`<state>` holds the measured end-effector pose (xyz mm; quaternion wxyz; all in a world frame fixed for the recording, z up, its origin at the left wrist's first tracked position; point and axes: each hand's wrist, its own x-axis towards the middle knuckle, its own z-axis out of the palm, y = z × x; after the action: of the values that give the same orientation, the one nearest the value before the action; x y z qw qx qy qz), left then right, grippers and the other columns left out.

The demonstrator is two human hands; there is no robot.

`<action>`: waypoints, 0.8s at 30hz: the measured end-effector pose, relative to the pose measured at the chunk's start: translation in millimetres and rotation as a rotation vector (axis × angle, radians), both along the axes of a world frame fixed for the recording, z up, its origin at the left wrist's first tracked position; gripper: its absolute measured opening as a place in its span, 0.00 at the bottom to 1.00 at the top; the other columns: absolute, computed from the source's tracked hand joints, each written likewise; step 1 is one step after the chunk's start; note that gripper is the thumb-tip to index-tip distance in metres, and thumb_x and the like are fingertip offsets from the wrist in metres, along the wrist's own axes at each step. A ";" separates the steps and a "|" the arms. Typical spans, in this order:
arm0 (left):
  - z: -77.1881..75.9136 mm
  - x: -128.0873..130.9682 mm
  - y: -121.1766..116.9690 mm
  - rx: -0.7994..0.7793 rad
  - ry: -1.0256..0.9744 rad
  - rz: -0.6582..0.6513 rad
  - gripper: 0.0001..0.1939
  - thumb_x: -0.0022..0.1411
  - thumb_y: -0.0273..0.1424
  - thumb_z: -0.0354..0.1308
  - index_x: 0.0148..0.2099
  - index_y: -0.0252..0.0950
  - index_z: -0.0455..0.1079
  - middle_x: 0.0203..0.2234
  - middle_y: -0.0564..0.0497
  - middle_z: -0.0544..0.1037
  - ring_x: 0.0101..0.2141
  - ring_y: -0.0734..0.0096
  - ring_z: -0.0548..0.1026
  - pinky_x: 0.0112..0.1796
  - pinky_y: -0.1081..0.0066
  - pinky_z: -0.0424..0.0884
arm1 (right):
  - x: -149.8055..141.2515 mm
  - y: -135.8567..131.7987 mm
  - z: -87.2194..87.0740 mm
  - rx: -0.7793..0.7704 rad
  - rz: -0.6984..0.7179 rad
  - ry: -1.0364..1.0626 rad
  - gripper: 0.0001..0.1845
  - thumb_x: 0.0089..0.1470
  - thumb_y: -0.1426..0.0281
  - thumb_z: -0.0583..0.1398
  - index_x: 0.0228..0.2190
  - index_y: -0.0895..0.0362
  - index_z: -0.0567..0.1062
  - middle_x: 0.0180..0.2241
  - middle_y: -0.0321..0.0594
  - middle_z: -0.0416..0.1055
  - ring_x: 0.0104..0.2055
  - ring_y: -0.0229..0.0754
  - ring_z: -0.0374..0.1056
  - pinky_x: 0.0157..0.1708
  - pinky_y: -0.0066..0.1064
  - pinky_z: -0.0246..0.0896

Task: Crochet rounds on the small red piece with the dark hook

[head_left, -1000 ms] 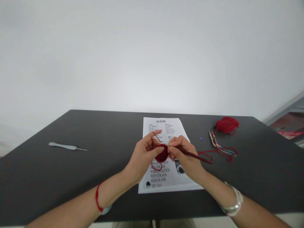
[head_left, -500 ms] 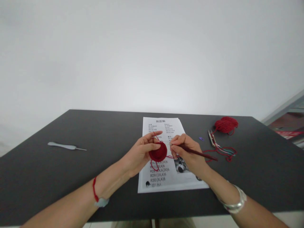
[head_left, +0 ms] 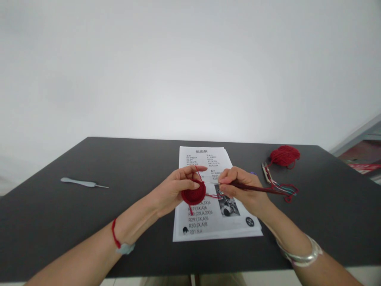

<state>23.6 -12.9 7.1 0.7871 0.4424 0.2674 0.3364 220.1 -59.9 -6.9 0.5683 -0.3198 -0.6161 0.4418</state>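
My left hand (head_left: pixel 175 186) pinches a round red crochet piece (head_left: pixel 194 194) between thumb and fingers, with red yarn running up over the raised index finger. A short yarn tail hangs below the piece. My right hand (head_left: pixel 242 188) grips a crochet hook (head_left: pixel 253 187) with a dark reddish handle, its thin metal shaft pointing left to the upper edge of the piece. Whether the tip sits inside a stitch is too small to tell. A strand of red yarn stretches from the piece toward my right hand. Both hands are above the printed pattern sheets (head_left: pixel 205 234).
A red yarn ball (head_left: pixel 285 155) lies at the back right, beside small scissors (head_left: pixel 266 171) and loose yarn (head_left: pixel 288 190). A purple stitch marker (head_left: pixel 253 172) is partly hidden behind my right hand. On the left lies a grey-handled hook (head_left: pixel 80 182). A white wall stands behind the dark table (head_left: pixel 143 159).
My right hand and the hook have moved slightly right, and the hook lies closer to horizontal. My left hand has shifted a little left with the crochet piece.
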 end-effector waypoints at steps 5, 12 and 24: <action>0.3 -4.3 3.1 -0.005 0.035 -0.098 0.19 0.45 0.20 0.61 0.43 0.32 0.74 0.26 0.53 0.72 0.25 0.80 0.68 0.28 0.76 0.61 | 7.4 0.0 5.3 -0.099 0.068 0.007 0.06 0.45 0.75 0.66 0.24 0.57 0.73 0.25 0.34 0.69 0.21 0.31 0.60 0.19 0.24 0.55; -0.3 4.9 -7.4 0.310 0.193 0.096 0.19 0.48 0.22 0.60 0.45 0.34 0.70 0.24 0.57 0.70 0.25 0.77 0.68 0.30 0.73 0.62 | -1.5 5.4 -1.7 -0.335 0.249 0.317 0.08 0.49 0.72 0.65 0.25 0.57 0.70 0.20 0.32 0.70 0.17 0.31 0.61 0.14 0.22 0.58; -8.3 11.6 -10.7 0.259 0.114 0.192 0.17 0.50 0.25 0.62 0.44 0.33 0.68 0.24 0.57 0.72 0.26 0.77 0.70 0.32 0.73 0.64 | -18.0 5.3 -7.7 -0.285 0.126 0.433 0.06 0.50 0.72 0.65 0.26 0.56 0.71 0.22 0.31 0.71 0.22 0.32 0.65 0.28 0.31 0.72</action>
<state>35.2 -23.6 -1.2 0.6715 0.5309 0.3069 0.4160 202.1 -54.6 -14.6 0.6076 -0.2558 -0.4304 0.6165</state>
